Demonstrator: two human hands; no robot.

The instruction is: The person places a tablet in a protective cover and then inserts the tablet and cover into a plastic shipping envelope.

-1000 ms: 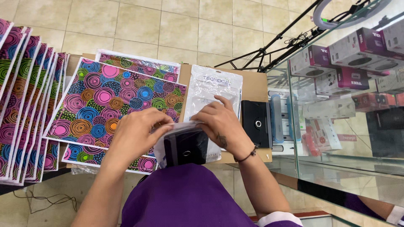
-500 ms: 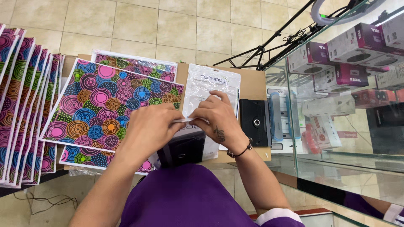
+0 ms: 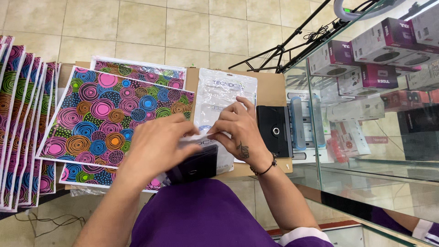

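My left hand (image 3: 155, 147) and my right hand (image 3: 238, 128) meet over a small clear plastic packet (image 3: 201, 139), each pinching its upper edge. Under the packet, close to my body, sits a black case-like object (image 3: 194, 167), partly covered by my left hand. Behind my hands a larger clear plastic bag (image 3: 222, 98) lies flat on a brown cardboard surface (image 3: 270, 89). A bracelet circles my right wrist.
Sheets with colourful circle patterns (image 3: 109, 114) cover the left of the surface, more of them stacked at far left (image 3: 20, 123). A black box-shaped item (image 3: 274, 130) lies right of my hands. A glass showcase (image 3: 366, 105) with boxed goods stands on the right. Tripod legs (image 3: 292, 43) stand behind.
My hands have lifted from the black object and come together higher up, pinching the packet's edge. The view has shifted slightly.
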